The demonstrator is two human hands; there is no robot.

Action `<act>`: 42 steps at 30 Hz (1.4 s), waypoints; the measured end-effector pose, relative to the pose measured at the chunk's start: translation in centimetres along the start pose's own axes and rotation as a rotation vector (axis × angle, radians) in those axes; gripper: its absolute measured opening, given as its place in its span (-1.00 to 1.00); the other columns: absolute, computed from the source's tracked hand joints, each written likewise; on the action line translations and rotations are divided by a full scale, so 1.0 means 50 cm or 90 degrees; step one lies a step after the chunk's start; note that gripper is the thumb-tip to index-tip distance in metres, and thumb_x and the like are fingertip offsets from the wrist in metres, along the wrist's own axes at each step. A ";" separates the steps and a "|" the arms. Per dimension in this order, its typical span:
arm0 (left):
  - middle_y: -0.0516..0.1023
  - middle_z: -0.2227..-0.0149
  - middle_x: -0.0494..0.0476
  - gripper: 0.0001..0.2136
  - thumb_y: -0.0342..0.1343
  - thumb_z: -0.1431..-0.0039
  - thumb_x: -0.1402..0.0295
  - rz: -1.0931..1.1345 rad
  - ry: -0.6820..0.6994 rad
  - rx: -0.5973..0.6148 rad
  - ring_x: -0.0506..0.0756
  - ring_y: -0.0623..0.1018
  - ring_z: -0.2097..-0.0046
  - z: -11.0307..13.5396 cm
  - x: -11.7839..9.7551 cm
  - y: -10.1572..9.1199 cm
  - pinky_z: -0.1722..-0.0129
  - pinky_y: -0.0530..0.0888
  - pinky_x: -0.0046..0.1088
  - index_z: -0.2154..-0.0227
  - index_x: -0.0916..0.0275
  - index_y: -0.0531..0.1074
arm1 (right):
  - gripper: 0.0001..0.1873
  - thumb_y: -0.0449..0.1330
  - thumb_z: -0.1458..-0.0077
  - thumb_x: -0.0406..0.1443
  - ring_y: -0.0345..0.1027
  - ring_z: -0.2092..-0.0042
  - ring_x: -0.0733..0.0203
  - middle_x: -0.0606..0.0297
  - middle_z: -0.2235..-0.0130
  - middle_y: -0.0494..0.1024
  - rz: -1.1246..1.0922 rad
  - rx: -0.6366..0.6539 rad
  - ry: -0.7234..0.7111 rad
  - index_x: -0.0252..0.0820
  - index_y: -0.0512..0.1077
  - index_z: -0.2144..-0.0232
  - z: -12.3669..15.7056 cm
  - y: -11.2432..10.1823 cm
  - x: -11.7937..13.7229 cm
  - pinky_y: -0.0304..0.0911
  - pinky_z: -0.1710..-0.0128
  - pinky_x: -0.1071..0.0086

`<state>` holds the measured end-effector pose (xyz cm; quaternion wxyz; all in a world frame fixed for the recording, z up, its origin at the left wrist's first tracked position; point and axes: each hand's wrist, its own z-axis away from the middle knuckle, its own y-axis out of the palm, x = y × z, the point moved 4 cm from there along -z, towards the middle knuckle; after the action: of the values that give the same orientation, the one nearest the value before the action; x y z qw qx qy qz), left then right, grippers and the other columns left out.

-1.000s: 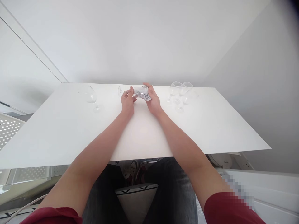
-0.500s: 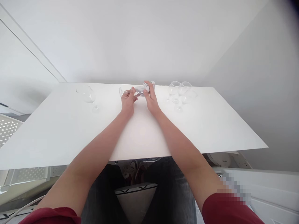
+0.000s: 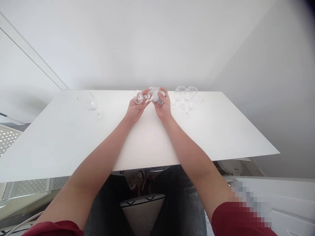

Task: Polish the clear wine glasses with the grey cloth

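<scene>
A clear stemmed glass (image 3: pixel 141 96) lies on its side between my hands, above the far middle of the white table (image 3: pixel 61 137). My left hand (image 3: pixel 135 108) is closed on its stem, near the foot. My right hand (image 3: pixel 163 105) is closed around a small grey-white cloth (image 3: pixel 156 94) pressed against the glass's bowl. The bowl is mostly hidden by the cloth and my fingers.
One stemmed glass (image 3: pixel 88 102) stands alone at the far left of the table. Three more stemmed glasses (image 3: pixel 188 97) stand grouped close to my right hand. White walls rise behind the table; its near edge is above my lap.
Both hands moved slightly right and turned the glass, so its foot now faces the camera. The cloth is now bunched at the bowl under my right hand.
</scene>
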<state>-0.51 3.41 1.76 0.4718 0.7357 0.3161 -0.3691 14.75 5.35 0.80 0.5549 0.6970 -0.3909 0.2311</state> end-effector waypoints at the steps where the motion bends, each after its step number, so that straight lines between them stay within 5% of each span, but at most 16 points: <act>1: 0.58 -0.27 0.22 -0.61 0.44 -0.11 0.44 0.013 -0.019 0.000 0.29 0.50 -0.40 0.001 -0.001 0.002 -0.44 0.42 0.02 -0.02 0.15 0.63 | -0.47 0.49 -0.04 -0.01 0.55 0.03 0.16 0.31 -0.01 0.59 -0.007 -0.009 -0.005 0.04 0.37 0.06 -0.004 -0.005 -0.001 0.53 0.10 0.26; 5: 0.65 -0.01 0.20 -0.87 0.27 -0.34 0.27 0.033 -0.120 -0.066 0.15 0.66 -0.07 0.006 0.009 -0.001 -0.21 0.63 -0.03 0.17 0.21 0.59 | -0.51 0.51 -0.02 -0.05 0.54 0.08 0.16 0.33 0.11 0.58 0.017 -0.025 -0.034 0.01 0.39 0.11 -0.015 -0.017 -0.006 0.51 0.07 0.26; 11: 0.66 0.25 0.29 -0.58 0.08 -0.45 0.04 0.074 -0.382 0.053 0.11 0.63 0.36 0.016 0.032 0.012 0.28 0.67 -0.25 0.16 0.36 0.58 | -0.60 0.46 -0.12 -0.02 0.41 0.22 0.22 0.38 0.25 0.47 0.043 -0.054 -0.064 0.00 0.40 0.15 -0.007 -0.014 0.000 0.42 0.16 0.31; 16: 0.64 0.37 0.25 -0.61 -0.04 -0.43 0.22 0.165 -0.454 0.035 0.07 0.58 0.48 0.026 0.013 0.010 0.44 0.63 -0.35 0.11 0.44 0.57 | -0.63 0.44 -0.16 0.01 0.32 0.27 0.24 0.38 0.28 0.42 0.085 -0.001 -0.069 0.01 0.42 0.18 0.002 -0.001 -0.003 0.34 0.22 0.36; 21: 0.54 0.42 0.05 -0.81 0.09 -0.39 0.39 0.145 -0.390 0.004 -0.03 0.52 0.51 0.029 0.002 0.007 0.50 0.60 -0.50 0.13 0.39 0.57 | -0.65 0.30 -0.27 0.08 0.34 0.15 0.21 0.31 0.11 0.48 0.198 -0.024 -0.089 0.06 0.47 0.08 -0.002 -0.006 -0.009 0.37 0.09 0.33; 26: 0.39 0.47 -0.06 -0.79 0.17 -0.39 0.40 0.106 -0.195 -0.044 -0.07 0.53 0.42 0.014 -0.010 -0.010 0.07 0.70 -0.45 0.02 0.31 0.62 | -0.59 0.29 -0.25 0.02 0.39 0.11 0.25 0.35 0.11 0.44 0.179 -0.150 -0.073 0.13 0.43 -0.08 -0.002 -0.026 -0.015 0.40 0.02 0.35; 29: 0.28 0.51 -0.10 -0.82 0.22 -0.38 0.29 0.051 -0.145 -0.084 -0.08 0.43 0.50 0.008 -0.004 -0.021 0.28 0.63 -0.52 0.09 0.27 0.61 | -0.56 0.38 -0.13 -0.02 0.40 0.22 0.26 0.42 0.23 0.39 0.085 -0.176 -0.017 0.08 0.32 0.05 -0.003 -0.026 -0.024 0.40 0.17 0.39; 34: 0.32 0.50 -0.06 -0.69 0.29 -0.34 0.18 -0.038 -0.132 -0.095 -0.06 0.44 0.51 0.012 0.007 -0.028 0.36 0.54 -0.48 0.44 0.23 0.40 | -0.55 0.28 -0.19 0.05 0.31 0.34 0.21 0.40 0.37 0.32 -0.039 -0.084 0.052 -0.02 0.13 0.37 -0.006 -0.005 -0.020 0.39 0.29 0.29; 36: 0.33 0.49 -0.05 -0.66 0.28 -0.33 0.18 -0.048 -0.132 -0.101 -0.06 0.45 0.50 0.014 0.007 -0.029 0.36 0.52 -0.48 0.46 0.23 0.36 | -0.64 0.17 -0.24 0.07 0.35 0.31 0.17 0.33 0.33 0.40 -0.079 -0.040 0.060 -0.03 0.24 0.35 -0.005 0.002 -0.014 0.41 0.27 0.24; 39: 0.30 0.51 -0.06 -0.63 0.29 -0.31 0.18 -0.030 -0.137 -0.094 -0.06 0.42 0.51 0.015 0.006 -0.028 0.37 0.51 -0.47 0.50 0.22 0.30 | -0.74 0.30 -0.09 -0.12 0.37 0.32 0.20 0.37 0.31 0.46 -0.087 -0.011 0.069 -0.02 0.37 0.22 -0.003 0.007 -0.010 0.39 0.30 0.30; 42: 0.26 0.54 -0.08 -0.67 0.31 -0.29 0.17 0.001 -0.145 -0.062 -0.06 0.37 0.54 0.014 0.006 -0.023 0.38 0.51 -0.45 0.46 0.23 0.37 | -0.49 0.44 0.05 -0.31 0.33 0.40 0.29 0.53 0.40 0.42 -0.057 -0.017 0.054 0.04 0.34 0.07 -0.001 0.006 -0.013 0.33 0.36 0.41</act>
<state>-1.44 3.18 0.78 0.5401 0.6654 0.2776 -0.4341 14.12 5.57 0.49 0.5899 0.6959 -0.3386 0.2302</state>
